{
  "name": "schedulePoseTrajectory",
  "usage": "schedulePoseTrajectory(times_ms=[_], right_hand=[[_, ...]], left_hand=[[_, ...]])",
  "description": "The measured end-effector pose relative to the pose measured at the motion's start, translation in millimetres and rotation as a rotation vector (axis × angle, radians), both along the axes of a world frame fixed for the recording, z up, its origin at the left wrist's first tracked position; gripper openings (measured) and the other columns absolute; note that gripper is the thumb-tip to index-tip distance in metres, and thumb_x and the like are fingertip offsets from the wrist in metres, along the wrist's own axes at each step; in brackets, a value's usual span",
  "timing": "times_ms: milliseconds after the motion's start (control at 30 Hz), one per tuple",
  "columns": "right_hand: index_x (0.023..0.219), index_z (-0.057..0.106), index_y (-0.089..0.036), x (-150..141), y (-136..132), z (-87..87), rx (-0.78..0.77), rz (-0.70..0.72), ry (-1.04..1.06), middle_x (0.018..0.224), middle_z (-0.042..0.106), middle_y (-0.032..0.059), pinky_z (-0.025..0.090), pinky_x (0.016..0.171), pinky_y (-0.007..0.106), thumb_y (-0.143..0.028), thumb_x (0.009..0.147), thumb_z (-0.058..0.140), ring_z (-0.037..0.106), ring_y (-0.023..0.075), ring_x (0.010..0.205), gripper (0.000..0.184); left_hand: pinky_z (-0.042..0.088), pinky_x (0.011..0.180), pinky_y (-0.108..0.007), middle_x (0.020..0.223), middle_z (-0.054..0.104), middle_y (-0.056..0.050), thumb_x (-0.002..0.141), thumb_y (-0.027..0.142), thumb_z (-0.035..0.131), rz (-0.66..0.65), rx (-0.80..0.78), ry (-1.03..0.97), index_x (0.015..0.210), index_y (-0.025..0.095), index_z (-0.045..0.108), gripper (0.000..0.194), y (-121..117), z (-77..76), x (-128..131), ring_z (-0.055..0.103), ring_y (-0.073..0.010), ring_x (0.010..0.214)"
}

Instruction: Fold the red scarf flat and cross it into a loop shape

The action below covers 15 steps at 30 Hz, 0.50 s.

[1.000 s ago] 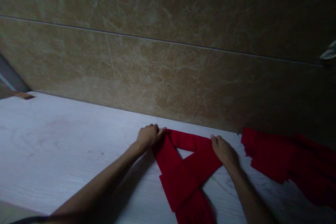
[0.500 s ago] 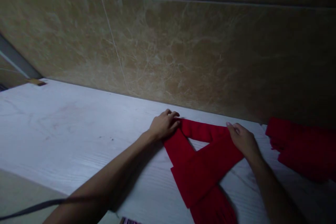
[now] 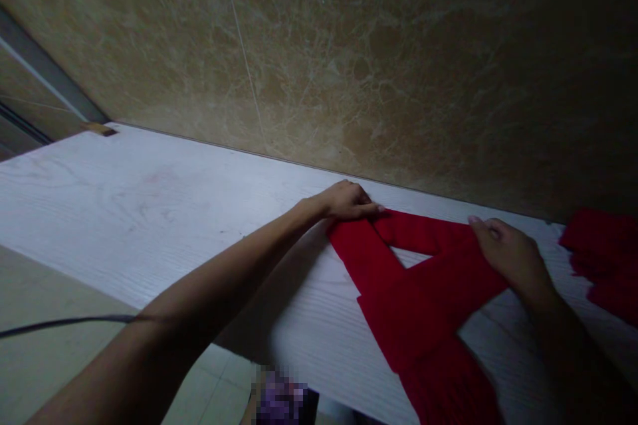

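Observation:
A red scarf [image 3: 413,312] lies on the white wood-grain table, folded so that its two ends cross below a narrow top band. Its lower end shows fringe near the bottom of the view. At the scarf's upper left corner, my left hand [image 3: 351,200] is closed on the fabric, thumb along the top edge. My right hand [image 3: 511,252] pinches the upper right corner between thumb and fingers. The fingers under the cloth are partly hidden.
More red cloth [image 3: 603,259] lies bunched at the right. A tiled wall [image 3: 319,66] borders the back of the white table [image 3: 164,212]. A small brown block [image 3: 102,128] sits at the far left corner. A dark cable [image 3: 70,323] crosses the lower left.
The camera view has shifted, so the scarf and both hands appear further right. My left thumb now lies straighter along the scarf's top edge. The scarf's crossed shape is about the same.

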State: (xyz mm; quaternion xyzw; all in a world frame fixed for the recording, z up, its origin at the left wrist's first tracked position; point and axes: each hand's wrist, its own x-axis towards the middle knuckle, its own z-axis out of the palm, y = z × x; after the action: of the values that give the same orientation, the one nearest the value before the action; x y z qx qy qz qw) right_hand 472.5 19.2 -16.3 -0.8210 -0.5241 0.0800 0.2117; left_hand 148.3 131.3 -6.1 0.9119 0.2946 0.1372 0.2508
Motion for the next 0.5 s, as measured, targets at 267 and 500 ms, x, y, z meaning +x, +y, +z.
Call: schedulePoseTrajectory(times_ms=[267, 500], right_hand=[[0.067, 0.054, -0.026, -0.2, 2.1, -3.1, -0.024, -0.017, -0.013, 0.069, 0.062, 0.005, 0.038, 0.066, 0.033, -0.06, 0.087, 0.05, 0.055, 0.0223, 0.069, 0.039], [0.068, 0.056, -0.026, -1.7, 3.0, -2.2, -0.029, -0.038, -0.043, 0.073, 0.064, 0.006, 0.038, 0.068, 0.034, -0.061, 0.085, 0.052, 0.055, 0.0225, 0.072, 0.039]], left_hand=[[0.025, 0.056, -0.027, 0.057, 0.036, 0.003, 0.09, 0.077, 0.043, 0.079, -0.254, -0.128, 0.058, 0.019, 0.042, 0.066, -2.6, -10.3, -10.7, 0.033, -0.0095, 0.055], [0.026, 0.055, -0.028, 0.054, 0.04, 0.002, 0.085, 0.082, 0.047, 0.232, -0.383, -0.146, 0.056, 0.019, 0.043, 0.069, -3.0, -9.2, -11.4, 0.034, -0.0096, 0.052]])
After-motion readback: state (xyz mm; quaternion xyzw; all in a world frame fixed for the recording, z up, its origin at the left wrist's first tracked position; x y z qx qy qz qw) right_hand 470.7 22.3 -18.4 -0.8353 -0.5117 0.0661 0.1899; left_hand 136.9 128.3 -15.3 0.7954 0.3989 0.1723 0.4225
